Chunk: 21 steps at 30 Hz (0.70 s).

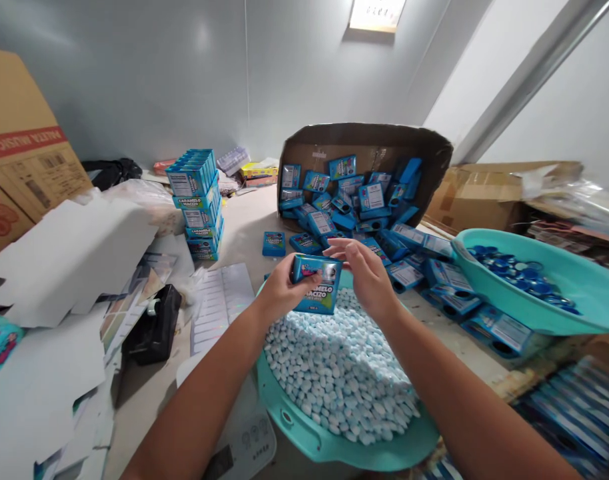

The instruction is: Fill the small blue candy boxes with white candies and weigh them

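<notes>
My left hand (284,288) is closed around a small blue candy box (326,299) printed "Caramelo Macizo", its thumb across the front. The box stands upright above a turquoise basin (304,437) heaped with small pale blue-white candies (347,380). Just right of the box's upper corner is my right hand (368,275), fingers stretched out and somewhat apart. Whether its fingertips touch the box I cannot tell. Another blue box (274,244) lies flat on the table behind my left hand.
Many blue boxes spill from a tipped carton (364,133). A second turquoise basin (514,243) at right holds round blue caps (522,277). Boxes form a stack (197,200) at back left. A white scale (247,443), a black tray (157,327) and white cardboard sheets (79,253) lie left.
</notes>
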### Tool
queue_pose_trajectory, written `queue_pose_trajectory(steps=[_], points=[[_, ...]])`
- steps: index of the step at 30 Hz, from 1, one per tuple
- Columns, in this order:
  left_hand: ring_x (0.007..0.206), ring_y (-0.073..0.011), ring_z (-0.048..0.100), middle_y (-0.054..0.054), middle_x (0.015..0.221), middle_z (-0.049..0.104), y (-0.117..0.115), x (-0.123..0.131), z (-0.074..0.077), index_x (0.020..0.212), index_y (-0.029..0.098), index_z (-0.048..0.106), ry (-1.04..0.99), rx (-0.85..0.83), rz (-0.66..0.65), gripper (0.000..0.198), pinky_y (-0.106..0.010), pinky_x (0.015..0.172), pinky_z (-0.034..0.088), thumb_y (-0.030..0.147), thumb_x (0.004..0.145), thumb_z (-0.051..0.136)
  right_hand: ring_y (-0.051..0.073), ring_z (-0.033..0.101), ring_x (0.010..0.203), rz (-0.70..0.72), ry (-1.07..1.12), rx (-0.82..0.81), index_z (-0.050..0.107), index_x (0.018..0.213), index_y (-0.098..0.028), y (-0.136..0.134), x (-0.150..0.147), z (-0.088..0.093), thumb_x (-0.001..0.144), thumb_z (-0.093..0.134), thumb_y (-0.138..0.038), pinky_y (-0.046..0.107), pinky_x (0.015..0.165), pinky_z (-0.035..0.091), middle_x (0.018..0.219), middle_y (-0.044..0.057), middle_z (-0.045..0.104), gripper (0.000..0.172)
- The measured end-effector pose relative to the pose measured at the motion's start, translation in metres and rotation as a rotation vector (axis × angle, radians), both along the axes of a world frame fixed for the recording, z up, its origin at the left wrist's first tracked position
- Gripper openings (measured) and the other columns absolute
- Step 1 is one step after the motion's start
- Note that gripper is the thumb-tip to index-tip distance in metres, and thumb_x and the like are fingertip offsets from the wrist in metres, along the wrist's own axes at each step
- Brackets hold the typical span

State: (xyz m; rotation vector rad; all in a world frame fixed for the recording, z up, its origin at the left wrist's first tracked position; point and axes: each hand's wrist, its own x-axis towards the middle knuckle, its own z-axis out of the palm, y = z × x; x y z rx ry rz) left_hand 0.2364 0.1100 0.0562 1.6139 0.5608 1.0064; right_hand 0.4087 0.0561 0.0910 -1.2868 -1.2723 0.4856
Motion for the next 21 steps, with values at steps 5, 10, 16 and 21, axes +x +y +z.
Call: queue_pose_trajectory(steps=[5, 10, 16, 21], points=[[0.099, -0.0220, 0.069, -0.006, 0.108, 0.073, -0.003, 0.003, 0.002, 0.120, 0.021, 0.062, -0.001, 0.265, 0.228, 0.046, -0.031, 0.090, 0.054, 0.034, 0.079, 0.080, 0.022, 0.069, 0.082, -0.105, 0.063, -0.027, 0.071, 0.100, -0.022, 0.011, 0.014, -0.007, 0.080, 0.054, -0.085, 0.034, 0.069, 0.056, 0.094, 0.008, 0.074, 0.069], [0.085, -0.0194, 0.071, -0.003, 0.094, 0.073, -0.003, -0.010, 0.022, 0.104, 0.021, 0.062, -0.275, -0.037, 0.395, 0.041, -0.031, 0.081, 0.058, 0.040, 0.074, 0.082, 0.024, 0.070, 0.081, -0.085, -0.087, -0.138, 0.068, 0.091, -0.021, 0.015, 0.017, -0.009, 0.074, 0.060, -0.086, 0.038, 0.074, 0.056, 0.089, 0.009, 0.073, 0.068], [0.083, -0.0200, 0.073, -0.001, 0.092, 0.074, -0.064, -0.113, 0.047, 0.103, 0.021, 0.068, 0.117, 0.047, 0.603, 0.044, -0.027, 0.074, 0.059, 0.032, 0.066, 0.088, 0.026, 0.069, 0.086, -0.021, -0.194, -0.222, 0.071, 0.094, -0.021, 0.004, 0.003, 0.001, 0.076, 0.062, -0.079, 0.040, 0.076, 0.054, 0.090, 0.009, 0.075, 0.062], [0.081, -0.0222, 0.074, -0.004, 0.094, 0.074, -0.126, -0.168, 0.018, 0.111, 0.021, 0.065, 0.393, -0.175, 0.700, 0.050, -0.026, 0.065, 0.060, 0.042, 0.071, 0.085, 0.024, 0.067, 0.082, 0.056, -0.179, -0.210, 0.072, 0.093, -0.021, -0.007, -0.007, 0.012, 0.073, 0.073, -0.067, 0.037, 0.073, 0.055, 0.082, 0.007, 0.072, 0.050]])
